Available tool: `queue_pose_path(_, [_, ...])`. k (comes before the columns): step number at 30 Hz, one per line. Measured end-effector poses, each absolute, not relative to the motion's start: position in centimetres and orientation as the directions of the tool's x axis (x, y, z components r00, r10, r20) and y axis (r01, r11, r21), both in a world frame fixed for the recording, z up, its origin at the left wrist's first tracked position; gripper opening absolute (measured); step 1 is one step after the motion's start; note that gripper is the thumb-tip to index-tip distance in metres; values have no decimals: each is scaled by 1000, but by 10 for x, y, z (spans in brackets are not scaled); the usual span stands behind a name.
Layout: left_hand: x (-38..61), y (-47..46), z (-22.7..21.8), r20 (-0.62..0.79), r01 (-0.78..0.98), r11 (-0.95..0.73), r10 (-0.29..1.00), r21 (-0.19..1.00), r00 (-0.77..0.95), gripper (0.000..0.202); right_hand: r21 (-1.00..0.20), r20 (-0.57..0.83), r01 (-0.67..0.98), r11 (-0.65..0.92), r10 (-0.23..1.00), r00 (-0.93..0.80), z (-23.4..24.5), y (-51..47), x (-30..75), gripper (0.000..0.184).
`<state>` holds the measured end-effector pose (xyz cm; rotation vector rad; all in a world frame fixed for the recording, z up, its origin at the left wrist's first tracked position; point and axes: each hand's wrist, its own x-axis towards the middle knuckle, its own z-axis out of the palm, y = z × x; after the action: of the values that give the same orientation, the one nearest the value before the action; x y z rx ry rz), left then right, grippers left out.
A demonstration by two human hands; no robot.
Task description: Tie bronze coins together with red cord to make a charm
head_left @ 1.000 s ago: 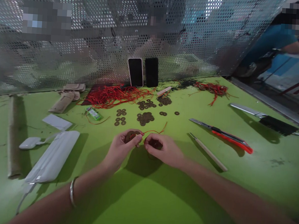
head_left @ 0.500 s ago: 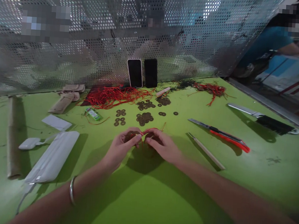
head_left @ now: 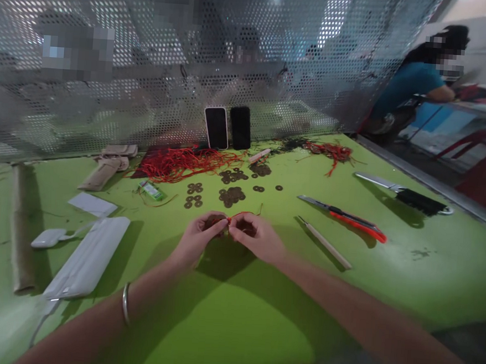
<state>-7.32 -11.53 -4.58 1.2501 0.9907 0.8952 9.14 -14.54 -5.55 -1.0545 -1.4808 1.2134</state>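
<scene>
My left hand and my right hand meet above the green table, both closed in a pinch. Between their fingertips is a red cord, and a strand of it runs over the right fingers. Inside the left hand's curl there is more red and brown, too small to make out. Just beyond the hands lie a pile of brown holed coins and smaller coin clusters. To the right are a thin pointed tool with a pale handle and a red utility knife.
Red cords lie heaped at the back, near two upright phones against a perforated metal screen. A black brush is at right. At left are a white power strip and a tube. A person sits beyond.
The fingertips of my right hand have come closer to those of my left hand along the red cord. The camera view has shifted slightly, showing more of the seated person.
</scene>
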Motion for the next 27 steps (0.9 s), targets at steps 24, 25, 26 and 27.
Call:
queue_pose_path(24, [-98,-112,-52,723,356,-931,189,-84,664,31,-985,30,-168,-32,934,-357,-62,-148,89,29])
queue_pose_path(25, [-97,-113,-52,724,359,-931,196,-75,661,31,-990,28,-137,-20,938,-345,-61,-150,89,28])
queue_pose_path(26, [-97,-113,-53,723,364,-929,207,-66,659,32,-995,29,-96,-3,943,-333,-60,-151,89,27])
queue_pose_path(27, [-96,-114,-54,720,373,-926,221,-56,657,32,-998,34,-52,18,947,-321,-59,-152,89,26])
